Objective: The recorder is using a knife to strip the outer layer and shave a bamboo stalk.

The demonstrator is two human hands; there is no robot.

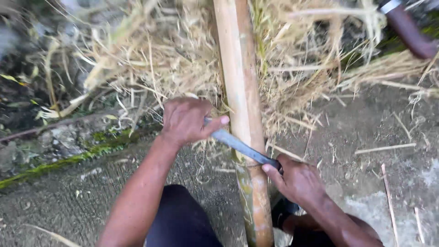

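A thick bamboo pole [238, 73] runs from between my knees up to the top of the view, tan where it is scraped and greenish-brown lower down. A long grey knife blade [240, 145] lies across the pole. My left hand [186, 120] grips the blade's far end, thumb pressed on top. My right hand [297, 179] is closed around the dark handle end, just right of the pole.
A heap of dry bamboo shavings [160, 55] lies around the pole's upper part. Rough concrete ground [366, 137] holds scattered thin slivers. A mossy edge [68, 160] runs along the left. A dark wooden handle [409, 29] shows at top right. My knees are at the bottom.
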